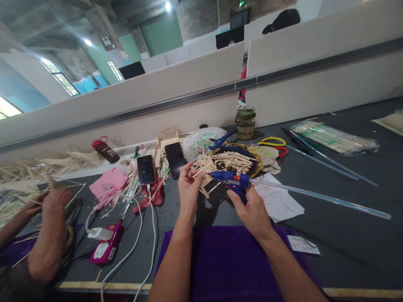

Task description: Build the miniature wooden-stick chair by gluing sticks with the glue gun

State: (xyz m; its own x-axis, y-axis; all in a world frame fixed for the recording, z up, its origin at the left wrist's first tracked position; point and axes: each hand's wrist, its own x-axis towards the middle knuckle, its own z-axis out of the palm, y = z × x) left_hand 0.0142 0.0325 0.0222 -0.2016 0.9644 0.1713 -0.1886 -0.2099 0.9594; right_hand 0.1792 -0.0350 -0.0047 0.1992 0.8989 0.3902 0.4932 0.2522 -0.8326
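Note:
My right hand [251, 210] grips a blue hot glue gun [230, 179], its nozzle pointing left and a long clear glue stick [324, 198] trailing out to the right. My left hand [189, 186] pinches a thin wooden stick [202, 170] right in front of the nozzle. Just behind both hands sits a small structure of glued sticks [208, 184] and a round tray heaped with cut sticks [233, 160].
Two phones [146, 170] [175, 159], charging cables [138, 242], a pink glue gun [107, 246], blue pliers [223, 142], a jar [245, 122], bagged sticks [332, 138] and a purple cloth [233, 261] lie around. Another person's hands [53, 206] work at the left among stick models.

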